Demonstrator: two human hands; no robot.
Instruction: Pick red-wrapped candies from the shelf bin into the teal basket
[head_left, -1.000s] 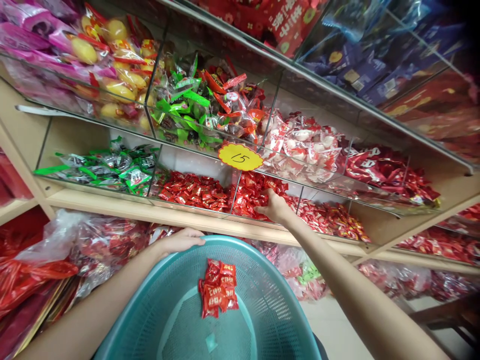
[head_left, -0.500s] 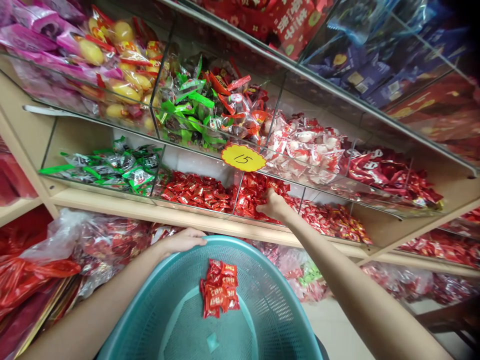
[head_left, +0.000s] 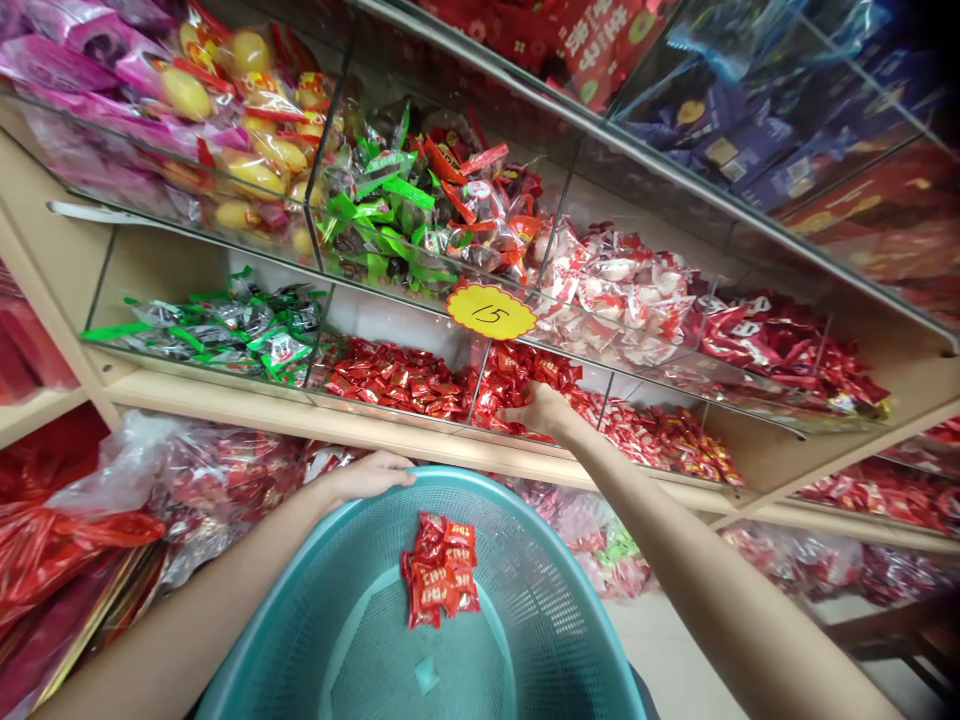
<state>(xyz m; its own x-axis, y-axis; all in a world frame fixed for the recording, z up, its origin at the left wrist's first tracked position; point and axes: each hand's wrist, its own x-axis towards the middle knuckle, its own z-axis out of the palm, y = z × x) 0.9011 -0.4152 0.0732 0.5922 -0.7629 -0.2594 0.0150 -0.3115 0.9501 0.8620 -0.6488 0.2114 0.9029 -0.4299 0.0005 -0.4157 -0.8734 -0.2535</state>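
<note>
The left hand (head_left: 367, 477) clamps the teal basket (head_left: 555, 580), already holding red candy packets (head_left: 441, 572); beyond it, more packets (head_left: 501, 378) remain around the right hand (head_left: 546, 411), grip unclear

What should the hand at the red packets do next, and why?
I'd gently close the right hand around some red packets, if it hasn't already: it reaches in among them, though what it holds is hidden. The left hand rests on the rim of the teal basket, and similar packets lie inside.
</note>
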